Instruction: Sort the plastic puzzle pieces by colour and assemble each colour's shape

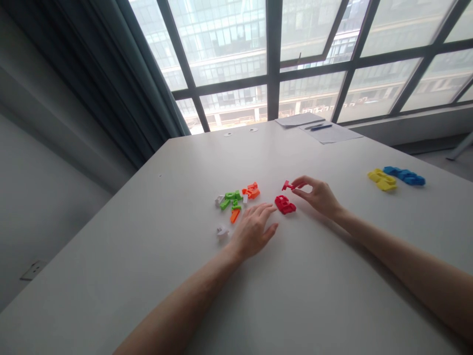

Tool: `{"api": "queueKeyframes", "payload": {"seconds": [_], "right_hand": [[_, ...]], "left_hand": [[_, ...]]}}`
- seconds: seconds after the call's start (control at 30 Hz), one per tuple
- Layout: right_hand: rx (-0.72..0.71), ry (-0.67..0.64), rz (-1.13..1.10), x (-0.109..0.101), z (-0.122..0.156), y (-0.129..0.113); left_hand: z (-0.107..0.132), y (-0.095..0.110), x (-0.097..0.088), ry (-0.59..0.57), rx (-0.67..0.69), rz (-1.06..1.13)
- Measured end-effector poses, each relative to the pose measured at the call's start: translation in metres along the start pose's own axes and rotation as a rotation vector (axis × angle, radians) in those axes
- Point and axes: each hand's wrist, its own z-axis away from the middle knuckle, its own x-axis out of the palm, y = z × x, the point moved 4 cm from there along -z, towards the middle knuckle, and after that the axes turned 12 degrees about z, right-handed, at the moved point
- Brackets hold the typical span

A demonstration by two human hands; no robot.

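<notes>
Between finger and thumb, my right hand pinches a small red plastic piece, held just above the table. Below it lies a larger red plastic piece, shaped somewhat like a toy car body. My left hand hovers or rests beside that piece, fingers stretched out and apart, holding nothing. Left of it are loose green pieces, an orange piece, a smaller orange piece and a white piece. Whether the left fingertips touch the larger red piece, I cannot tell.
Yellow and blue plastic shapes lie at the right of the white table. Paper sheets with a pen are near the window at the back. A dark curtain hangs at the left.
</notes>
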Motion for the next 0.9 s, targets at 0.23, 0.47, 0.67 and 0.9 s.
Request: {"api": "queueKeyframes", "payload": {"seconds": [0.23, 0.47, 0.67, 0.9], "right_hand": [[-0.102, -0.027, -0.039, 0.009, 0.006, -0.029], [-0.141, -0.01, 0.005, 0.01, -0.003, -0.025], [0.026, -0.131, -0.092, 0.025, -0.021, -0.008], [0.037, -0.304, -0.098, 0.041, -0.024, -0.004]], "left_hand": [[-0.001, -0.009, -0.004, 0.171, -0.082, 0.093], [-0.003, -0.01, -0.003, 0.164, -0.104, 0.099], [-0.002, -0.01, -0.003, 0.148, -0.119, 0.108], [-0.002, -0.009, -0.004, 0.121, -0.133, 0.109]]}}
